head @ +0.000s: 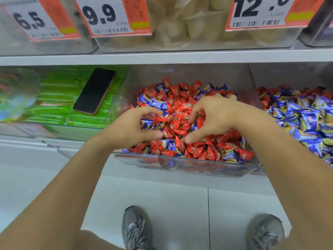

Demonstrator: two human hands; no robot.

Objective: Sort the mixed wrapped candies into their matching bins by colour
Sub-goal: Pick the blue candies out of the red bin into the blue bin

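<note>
Both hands work inside the centre bin (207, 166) — a clear container heaped with mostly red candies (180, 105) and scattered blue candies (153, 102). The left hand (131, 127) and right hand (214, 118) rest on the pile, fingers curled into the wrappers; whether either actually grips a candy cannot be told. The right bin (252, 83) holds mostly blue pieces.
</note>
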